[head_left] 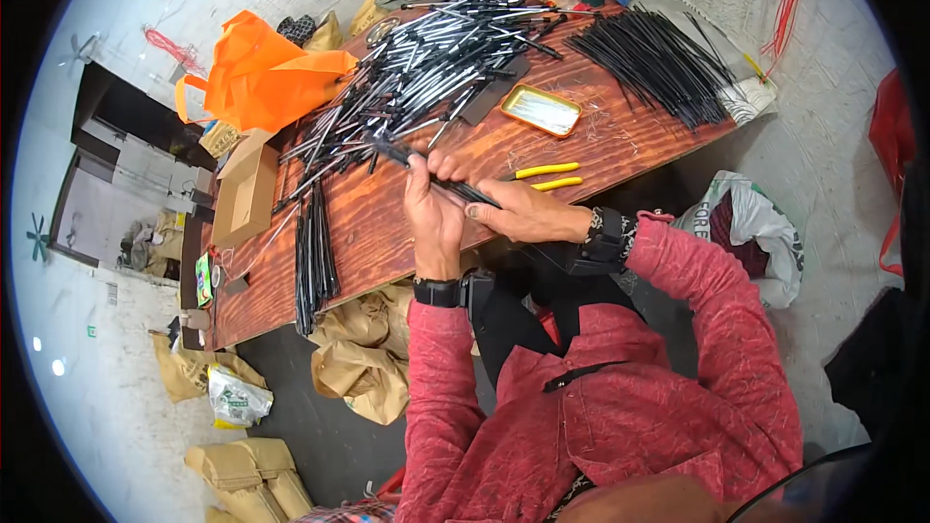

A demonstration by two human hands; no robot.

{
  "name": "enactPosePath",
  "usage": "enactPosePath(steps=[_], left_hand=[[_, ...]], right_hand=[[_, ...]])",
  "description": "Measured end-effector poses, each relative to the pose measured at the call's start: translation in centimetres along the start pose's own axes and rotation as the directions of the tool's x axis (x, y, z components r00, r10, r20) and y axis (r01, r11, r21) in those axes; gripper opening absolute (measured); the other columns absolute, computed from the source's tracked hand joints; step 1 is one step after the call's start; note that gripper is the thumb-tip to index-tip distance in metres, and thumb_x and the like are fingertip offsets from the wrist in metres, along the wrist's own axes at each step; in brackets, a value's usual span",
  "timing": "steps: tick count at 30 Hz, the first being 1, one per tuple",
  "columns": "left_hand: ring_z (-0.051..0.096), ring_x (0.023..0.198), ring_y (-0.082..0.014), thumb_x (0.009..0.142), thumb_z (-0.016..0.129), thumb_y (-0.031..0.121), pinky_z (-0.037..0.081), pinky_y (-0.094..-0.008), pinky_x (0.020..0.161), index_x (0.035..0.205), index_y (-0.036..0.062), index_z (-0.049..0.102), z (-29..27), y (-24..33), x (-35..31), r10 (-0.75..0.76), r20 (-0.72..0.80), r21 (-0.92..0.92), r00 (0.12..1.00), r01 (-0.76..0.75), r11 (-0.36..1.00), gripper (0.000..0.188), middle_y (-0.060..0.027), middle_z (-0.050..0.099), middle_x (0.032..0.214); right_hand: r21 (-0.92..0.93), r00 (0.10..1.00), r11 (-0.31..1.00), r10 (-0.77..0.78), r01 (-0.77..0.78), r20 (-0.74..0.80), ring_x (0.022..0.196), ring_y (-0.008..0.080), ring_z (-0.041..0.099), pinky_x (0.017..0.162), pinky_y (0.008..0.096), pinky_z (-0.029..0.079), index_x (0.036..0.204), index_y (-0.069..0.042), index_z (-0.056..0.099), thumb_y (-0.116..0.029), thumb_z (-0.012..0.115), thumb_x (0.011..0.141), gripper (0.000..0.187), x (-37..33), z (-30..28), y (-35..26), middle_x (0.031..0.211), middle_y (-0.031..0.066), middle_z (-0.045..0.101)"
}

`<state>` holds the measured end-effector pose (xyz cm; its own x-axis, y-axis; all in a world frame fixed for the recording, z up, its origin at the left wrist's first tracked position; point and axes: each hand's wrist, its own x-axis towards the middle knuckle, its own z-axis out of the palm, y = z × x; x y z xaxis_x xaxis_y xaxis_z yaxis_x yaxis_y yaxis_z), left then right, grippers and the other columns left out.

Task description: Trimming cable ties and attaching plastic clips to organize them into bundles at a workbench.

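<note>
Rod (395, 151) looks light, stiff and smooth, probably a little slippery; its middle seems the best hold. Left hand (436, 213) and right hand (528, 211) both curl around it.

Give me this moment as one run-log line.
Left hand: gripping dark rod | Right hand: gripping it too | Nearby: yellow-handled tool, yellow-rimmed tin, heaped rods
</note>
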<state>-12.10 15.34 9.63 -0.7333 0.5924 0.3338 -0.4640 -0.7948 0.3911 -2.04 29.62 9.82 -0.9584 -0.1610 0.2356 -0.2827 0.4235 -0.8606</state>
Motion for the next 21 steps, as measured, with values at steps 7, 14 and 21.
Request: enactPosePath(steps=[7, 14, 21], left_hand=[[0.045, 0.075, -0.0156, 0.101, 0.052, 0.016, 0.043, -0.0316, 0.072, 0.103, 0.0050, 0.054, -2.2, 6.1, -2.8, 0.098, -0.251, -0.355, 0.963, -0.186, 0.916, 0.012, -0.0020, 0.046, 0.080], [0.056, 0.093, -0.0198, 0.100, 0.050, 0.016, 0.045, -0.0395, 0.096, 0.106, 0.0014, 0.055, -1.7, 0.6, -2.0, -0.040, -0.060, -0.626, 0.997, -0.006, 0.780, 0.017, -0.0085, 0.057, 0.096], [0.042, 0.135, -0.0279, 0.102, 0.048, 0.025, 0.031, -0.0454, 0.116, 0.136, -0.0008, 0.048, 3.9, -2.0, -1.6, -0.039, -0.160, -0.449, 0.986, -0.038, 0.893, 0.042, -0.0161, 0.049, 0.144]], right_hand=[[0.474, 0.956, 0.833, 0.210, -0.286, 0.206, 0.073, 0.0225, 0.065, 0.068, 0.0336, 0.052, 0.110, 0.000, 0.058, -0.038, 0.059, 0.097, 0.040, -2.9, -5.1, 0.2, 0.080, 0.0096, 0.062], [-0.356, 0.670, 0.791, -0.611, 0.497, -0.422, 0.067, 0.0321, 0.064, 0.062, 0.0380, 0.051, 0.106, -0.004, 0.063, -0.036, 0.064, 0.093, 0.035, 0.6, -0.9, -6.4, 0.079, 0.0114, 0.063], [-0.210, 0.857, 0.923, -0.380, 0.324, -0.349, 0.069, 0.0351, 0.064, 0.059, 0.0435, 0.048, 0.089, -0.004, 0.065, -0.038, 0.064, 0.090, 0.034, 5.9, -3.7, -9.7, 0.069, 0.0142, 0.060]])
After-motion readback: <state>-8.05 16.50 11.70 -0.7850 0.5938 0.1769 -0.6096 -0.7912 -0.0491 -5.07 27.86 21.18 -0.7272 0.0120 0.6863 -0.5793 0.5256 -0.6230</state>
